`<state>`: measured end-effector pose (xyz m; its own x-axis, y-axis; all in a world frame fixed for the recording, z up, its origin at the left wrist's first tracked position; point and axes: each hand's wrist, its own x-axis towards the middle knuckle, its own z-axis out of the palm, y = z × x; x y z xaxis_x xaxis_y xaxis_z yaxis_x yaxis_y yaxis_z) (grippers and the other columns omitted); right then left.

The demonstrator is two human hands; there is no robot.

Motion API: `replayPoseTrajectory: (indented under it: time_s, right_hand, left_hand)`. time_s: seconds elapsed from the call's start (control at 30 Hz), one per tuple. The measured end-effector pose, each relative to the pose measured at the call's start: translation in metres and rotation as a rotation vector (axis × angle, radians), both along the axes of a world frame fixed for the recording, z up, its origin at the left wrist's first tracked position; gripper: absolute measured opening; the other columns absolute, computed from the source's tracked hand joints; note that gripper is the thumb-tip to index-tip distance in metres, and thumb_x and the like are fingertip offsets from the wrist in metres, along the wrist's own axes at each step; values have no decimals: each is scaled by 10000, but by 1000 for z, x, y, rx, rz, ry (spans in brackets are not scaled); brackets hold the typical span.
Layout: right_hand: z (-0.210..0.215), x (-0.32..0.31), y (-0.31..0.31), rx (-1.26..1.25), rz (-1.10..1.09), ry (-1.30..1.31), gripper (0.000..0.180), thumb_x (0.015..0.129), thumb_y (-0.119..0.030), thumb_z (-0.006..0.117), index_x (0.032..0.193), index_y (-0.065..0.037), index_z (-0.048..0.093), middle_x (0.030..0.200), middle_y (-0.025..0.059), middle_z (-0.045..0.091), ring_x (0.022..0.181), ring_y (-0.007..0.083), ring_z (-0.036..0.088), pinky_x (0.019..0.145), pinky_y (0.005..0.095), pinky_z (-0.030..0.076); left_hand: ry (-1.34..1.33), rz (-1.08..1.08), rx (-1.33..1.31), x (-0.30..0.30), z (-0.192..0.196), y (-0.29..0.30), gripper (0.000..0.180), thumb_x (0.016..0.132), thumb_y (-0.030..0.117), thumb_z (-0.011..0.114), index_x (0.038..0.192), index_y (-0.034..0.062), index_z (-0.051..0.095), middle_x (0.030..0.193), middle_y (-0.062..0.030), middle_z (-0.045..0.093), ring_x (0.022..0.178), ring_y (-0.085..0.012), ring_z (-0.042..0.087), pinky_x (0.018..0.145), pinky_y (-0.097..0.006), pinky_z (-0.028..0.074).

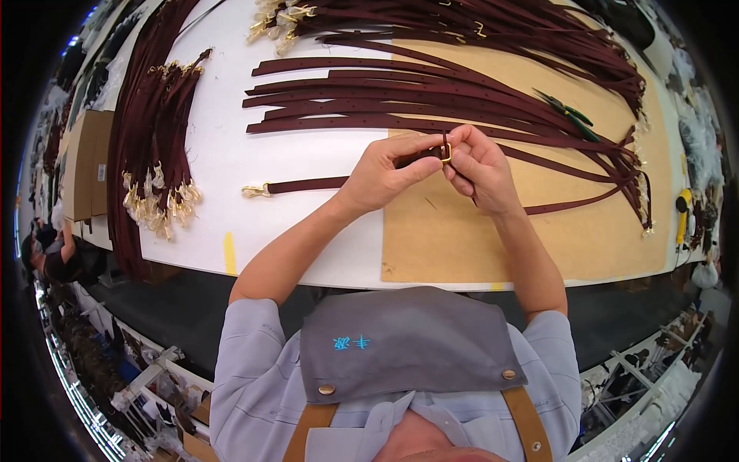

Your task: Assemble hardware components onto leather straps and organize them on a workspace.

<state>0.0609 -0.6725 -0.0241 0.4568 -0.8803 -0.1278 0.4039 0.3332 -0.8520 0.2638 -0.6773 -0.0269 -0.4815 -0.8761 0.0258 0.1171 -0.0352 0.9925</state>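
Both my hands meet over the table around a dark maroon leather strap with a small gold buckle (446,152). My left hand (385,169) is closed on the strap (308,184), whose free end runs out to the left and carries a gold snap hook (256,190). Fingers of my right hand (485,169) pinch the buckle from the other side. Part of the strap between the hands is hidden by my fingers. Just beyond my hands lie several maroon straps with punched holes (346,105), spread side by side.
Green-handled pliers (573,117) rest on the straps at the right. A strap bundle with wrapped gold hooks (162,200) lies at the left, another pile (477,23) at the back. Brown board (462,254) covers the table's right part. A yellow tool (683,208) is at the right edge.
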Motion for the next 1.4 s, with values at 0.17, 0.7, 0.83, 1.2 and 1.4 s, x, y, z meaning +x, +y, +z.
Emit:
replayPoseTrajectory:
  time_s: [0.17, 0.7, 0.83, 1.2, 1.4]
  right_hand:
    - [4, 3, 1, -186, -113, 203, 173, 981, -139, 532, 1090, -8, 558, 764, 44, 605, 591, 60, 484, 521, 192, 376]
    - [56, -116, 40, -308, -582, 524, 158, 933, -83, 588, 1020, 37, 644, 912, 122, 661, 707, 191, 668, 653, 306, 580]
    - [35, -100, 48, -193, -479, 468, 195, 959, -97, 552, 1042, 58, 636, 868, 153, 688, 760, 214, 704, 703, 312, 581]
    - [26, -115, 50, -163, -720, 267, 274, 1000, -142, 474, 1033, 95, 607, 855, 174, 688, 732, 259, 707, 694, 362, 600]
    - [19, -120, 52, -172, -694, 190, 262, 998, -145, 479, 1033, 86, 598, 866, 153, 680, 732, 260, 705, 690, 362, 606]
  left_hand:
    - [-24, 30, -95, -22, 10, -1, 415, 925, 108, 639, 1308, 2, 519, 1074, -61, 638, 960, -111, 575, 824, -250, 464]
    - [-461, -297, -240, -92, 29, -24, 341, 874, 306, 667, 863, -34, 658, 652, -70, 592, 593, -146, 522, 560, -332, 416]
    - [-348, -359, -121, -95, 24, -27, 367, 869, 326, 637, 835, -38, 668, 638, -115, 617, 594, -193, 585, 575, -352, 443]
    - [-331, -425, 18, -94, 12, -29, 319, 913, 325, 592, 755, 48, 610, 589, 14, 521, 562, -63, 463, 547, -258, 354]
    - [-373, -435, 54, -93, 9, -29, 308, 912, 311, 599, 740, 56, 592, 583, 22, 511, 558, -56, 452, 540, -256, 339]
